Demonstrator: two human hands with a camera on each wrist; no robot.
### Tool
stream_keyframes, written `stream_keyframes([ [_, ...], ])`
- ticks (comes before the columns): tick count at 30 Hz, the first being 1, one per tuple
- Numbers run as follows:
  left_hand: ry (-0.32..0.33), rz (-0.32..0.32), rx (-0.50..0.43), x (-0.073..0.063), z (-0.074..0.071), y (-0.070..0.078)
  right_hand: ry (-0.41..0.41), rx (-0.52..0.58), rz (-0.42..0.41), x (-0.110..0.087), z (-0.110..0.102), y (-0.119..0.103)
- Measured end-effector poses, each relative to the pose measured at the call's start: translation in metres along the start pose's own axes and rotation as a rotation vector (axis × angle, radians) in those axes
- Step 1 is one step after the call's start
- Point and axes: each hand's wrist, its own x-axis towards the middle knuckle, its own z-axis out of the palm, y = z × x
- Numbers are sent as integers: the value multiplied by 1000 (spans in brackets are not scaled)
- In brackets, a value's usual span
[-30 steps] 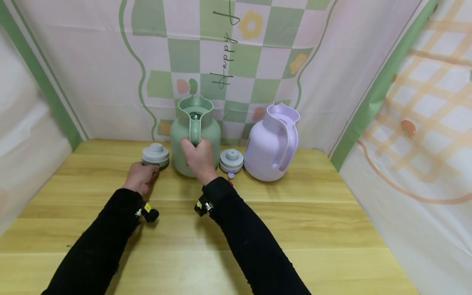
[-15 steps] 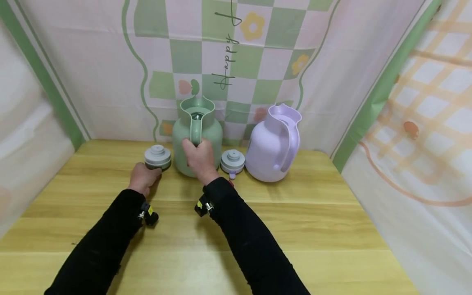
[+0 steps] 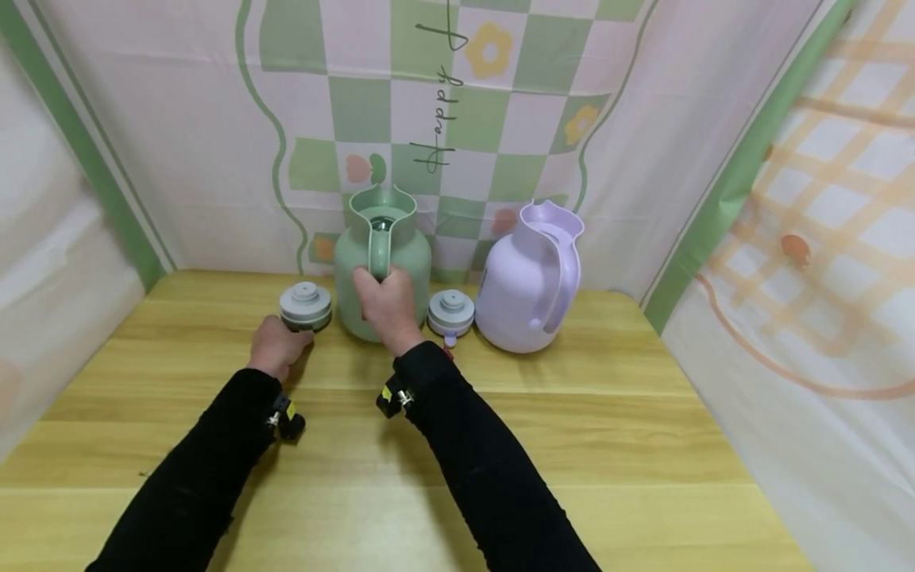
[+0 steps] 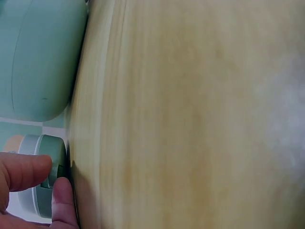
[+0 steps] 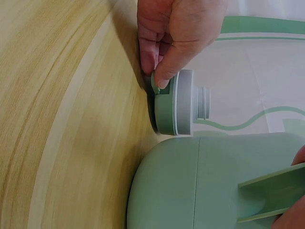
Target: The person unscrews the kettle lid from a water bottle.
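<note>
My left hand (image 3: pixel 277 347) pinches the green tab at the edge of a grey-and-green jug lid (image 3: pixel 306 306), which lies upside down on the table. In the right wrist view, thumb and fingertip meet at that tab (image 5: pixel 157 83), low beside the tabletop. My right hand (image 3: pixel 389 310) grips the handle (image 3: pixel 380 253) of a green thermos jug (image 3: pixel 417 258). The jug stands upright, its mouth uncovered, just right of the lid. In the left wrist view the jug's body (image 4: pixel 40 62) appears above the lid (image 4: pixel 43 140).
Right of the green jug sits a second upturned lid (image 3: pixel 451 311) with a purple tab. Beside it stands a purple thermos jug (image 3: pixel 511 294), handle turned toward the front right. A patterned cloth (image 3: pixel 357 107) hangs behind the wooden table (image 3: pixel 572 445).
My left hand has shifted slightly to the right at the lid's front edge. The head view has shifted a little. My right hand keeps its grip on the green jug's handle.
</note>
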Motion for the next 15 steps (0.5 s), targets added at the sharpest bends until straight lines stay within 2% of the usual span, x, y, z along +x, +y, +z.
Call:
stream_keyframes([
  [9,3,-9,133,4,-3,-2,-19,16,11,0,-1,0],
  [15,18,-23,155,3,-3,0,-21,14,17,-1,-1,0],
])
